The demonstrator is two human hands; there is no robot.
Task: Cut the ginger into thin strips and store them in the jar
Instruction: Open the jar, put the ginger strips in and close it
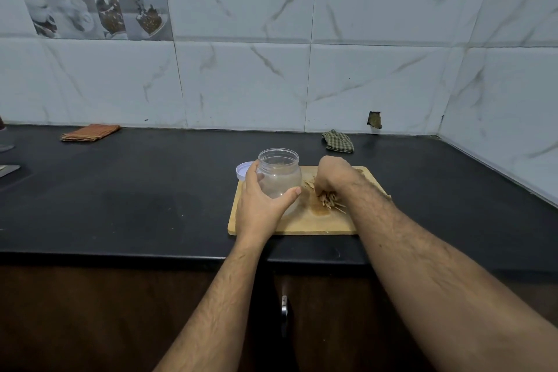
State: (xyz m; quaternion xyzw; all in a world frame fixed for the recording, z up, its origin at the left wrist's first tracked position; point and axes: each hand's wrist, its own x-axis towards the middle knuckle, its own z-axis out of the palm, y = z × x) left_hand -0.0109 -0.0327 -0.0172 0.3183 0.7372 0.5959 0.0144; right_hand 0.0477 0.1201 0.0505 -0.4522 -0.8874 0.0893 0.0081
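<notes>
While my left hand (pixel 260 204) wraps the clear, unlabelled jar (pixel 280 177) standing on the wooden cutting board (pixel 305 225), my right hand (pixel 330 180) pinches ginger strips (pixel 330 201) just beside it; its fingertips are hidden. White lid (pixel 243 170) sits partly behind the jar.

Jar (pixel 279 178) on board (pixel 302 225), lid (pixel 243 170) left, ginger strips (pixel 330 201) right

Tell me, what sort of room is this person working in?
Most likely a home kitchen. A dark countertop runs along a tiled wall, some tiles printed with food pictures. A wooden cutting board holds ginger strips beside a jar.
</notes>
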